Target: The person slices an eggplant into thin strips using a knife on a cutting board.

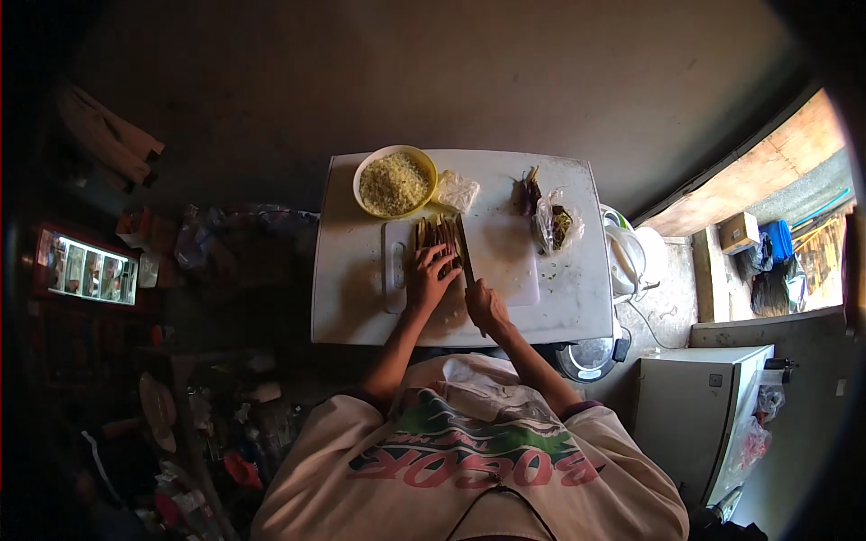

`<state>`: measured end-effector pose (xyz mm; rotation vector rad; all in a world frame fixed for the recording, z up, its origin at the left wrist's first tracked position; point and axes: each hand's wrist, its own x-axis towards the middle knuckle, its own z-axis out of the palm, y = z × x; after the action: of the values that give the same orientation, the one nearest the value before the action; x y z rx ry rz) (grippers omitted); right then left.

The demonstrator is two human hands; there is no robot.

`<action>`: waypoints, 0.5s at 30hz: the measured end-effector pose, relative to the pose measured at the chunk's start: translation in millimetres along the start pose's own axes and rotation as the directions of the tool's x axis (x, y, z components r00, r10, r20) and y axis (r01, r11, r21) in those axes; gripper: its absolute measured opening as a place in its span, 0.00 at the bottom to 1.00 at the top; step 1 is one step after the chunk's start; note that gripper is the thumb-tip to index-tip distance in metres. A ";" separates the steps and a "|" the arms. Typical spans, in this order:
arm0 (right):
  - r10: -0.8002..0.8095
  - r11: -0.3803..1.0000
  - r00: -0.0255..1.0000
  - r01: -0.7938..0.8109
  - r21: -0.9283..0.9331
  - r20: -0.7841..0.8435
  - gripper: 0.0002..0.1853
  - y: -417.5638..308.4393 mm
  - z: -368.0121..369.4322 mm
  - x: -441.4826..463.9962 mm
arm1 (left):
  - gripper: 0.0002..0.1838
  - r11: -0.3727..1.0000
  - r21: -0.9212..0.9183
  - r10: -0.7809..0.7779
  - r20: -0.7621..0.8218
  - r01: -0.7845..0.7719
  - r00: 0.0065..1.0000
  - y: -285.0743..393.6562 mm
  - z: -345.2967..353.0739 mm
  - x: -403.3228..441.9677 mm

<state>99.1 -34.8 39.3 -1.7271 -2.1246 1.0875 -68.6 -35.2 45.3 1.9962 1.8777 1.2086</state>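
Note:
My left hand [430, 278] presses down with curled fingers on a bundle of long dark purple eggplant strips [437, 234] lying on the white cutting board [510, 266]. In my right hand [488, 308] is the handle of a knife [465, 248]. Its long dark blade points away from me, along the right side of the strips. The fingers of the left hand partly cover the bundle. Whether the blade touches the strips I cannot tell.
A yellow bowl [434, 171] of pale chopped food stands at the table's back left, beside a small clear plastic bag [458, 191]. Whole purple eggplants [530, 191] and a plastic bag of greens [559, 225] lie at the right. A white refrigerator [681, 415] stands right of me.

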 end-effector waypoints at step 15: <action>0.192 0.938 0.980 -0.196 0.285 0.043 0.19 38.4 -100.2 -8.4 | 0.13 0.991 -0.132 0.007 -0.031 -0.011 0.999 22.5 80.7 60.8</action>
<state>188.0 0.9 88.3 -1.8159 -1.7226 1.3865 -7.1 47.0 32.0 1.9296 1.7536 1.3361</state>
